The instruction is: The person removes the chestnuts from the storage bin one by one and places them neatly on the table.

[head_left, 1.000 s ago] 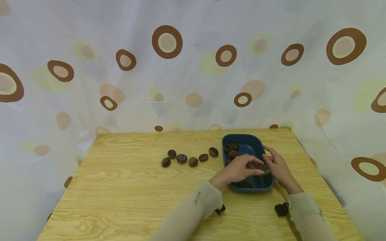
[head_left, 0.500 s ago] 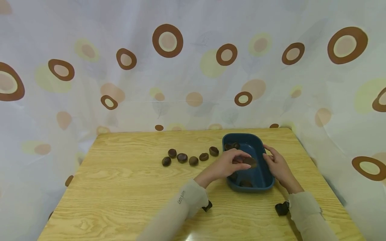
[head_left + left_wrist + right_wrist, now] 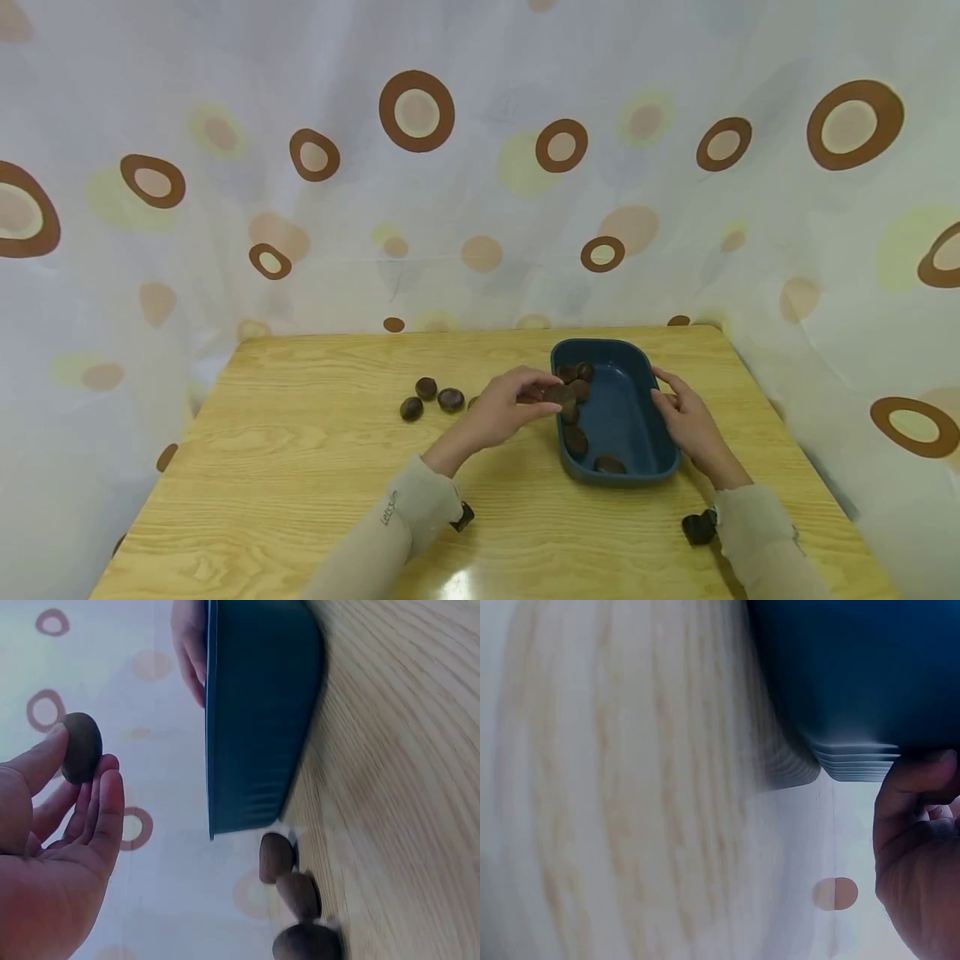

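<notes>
Near the left rim of the blue box (image 3: pixel 648 367), my left hand (image 3: pixel 491 412) pinches a dark brown chestnut (image 3: pixel 82 748) between thumb and fingertips. In the left wrist view that chestnut is held up, apart from the box wall. Several more chestnuts (image 3: pixel 576 442) lie inside the box, mostly along its left side. My right hand (image 3: pixel 690 425) holds the box at its right edge, and in the right wrist view its thumb (image 3: pixel 919 776) lies against the outer wall.
Left of the box, several chestnuts (image 3: pixel 452 400) lie on the wooden table (image 3: pixel 300 475); my left hand hides part of that row. A patterned curtain (image 3: pixel 480 183) stands behind the table and along its sides.
My left hand has moved left with the chestnut, from the right part of the box to beside its left rim. My right hand has stayed at the box's right edge.
</notes>
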`<state>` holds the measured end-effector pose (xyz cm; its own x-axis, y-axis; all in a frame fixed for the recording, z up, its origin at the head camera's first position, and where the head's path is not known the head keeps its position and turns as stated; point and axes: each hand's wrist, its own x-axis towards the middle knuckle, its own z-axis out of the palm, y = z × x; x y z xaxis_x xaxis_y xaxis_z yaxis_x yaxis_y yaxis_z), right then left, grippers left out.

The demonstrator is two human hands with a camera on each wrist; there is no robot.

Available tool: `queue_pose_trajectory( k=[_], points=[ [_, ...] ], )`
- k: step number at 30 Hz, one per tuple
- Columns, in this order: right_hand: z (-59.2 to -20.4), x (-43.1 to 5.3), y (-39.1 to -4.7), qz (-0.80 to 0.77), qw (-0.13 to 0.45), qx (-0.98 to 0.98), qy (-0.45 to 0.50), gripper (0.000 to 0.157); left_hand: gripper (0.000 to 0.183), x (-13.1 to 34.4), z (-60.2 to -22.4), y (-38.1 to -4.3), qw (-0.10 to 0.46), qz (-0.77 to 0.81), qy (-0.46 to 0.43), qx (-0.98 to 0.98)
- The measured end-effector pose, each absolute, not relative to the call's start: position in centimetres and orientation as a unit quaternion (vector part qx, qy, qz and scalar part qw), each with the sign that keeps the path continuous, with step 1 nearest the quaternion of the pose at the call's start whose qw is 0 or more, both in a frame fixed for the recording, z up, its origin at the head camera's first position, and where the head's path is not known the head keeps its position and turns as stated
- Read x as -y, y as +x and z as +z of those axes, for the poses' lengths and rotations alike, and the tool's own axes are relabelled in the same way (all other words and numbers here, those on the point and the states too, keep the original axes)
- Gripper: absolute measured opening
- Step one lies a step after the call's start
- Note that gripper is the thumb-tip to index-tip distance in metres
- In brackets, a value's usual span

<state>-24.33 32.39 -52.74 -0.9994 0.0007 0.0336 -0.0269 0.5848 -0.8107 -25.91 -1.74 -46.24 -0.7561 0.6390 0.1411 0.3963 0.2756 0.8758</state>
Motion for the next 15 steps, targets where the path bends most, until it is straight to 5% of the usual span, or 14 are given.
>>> queue_pose_trajectory(
  k=[15],
  points=[
    [-52.3, -32.1, -23.9, 0.453, 0.009, 0.891, 0.010, 0.057, 0.044, 10.2, -47.1, -24.9, 0.092, 0.518, 0.260, -0.810]
  ],
)
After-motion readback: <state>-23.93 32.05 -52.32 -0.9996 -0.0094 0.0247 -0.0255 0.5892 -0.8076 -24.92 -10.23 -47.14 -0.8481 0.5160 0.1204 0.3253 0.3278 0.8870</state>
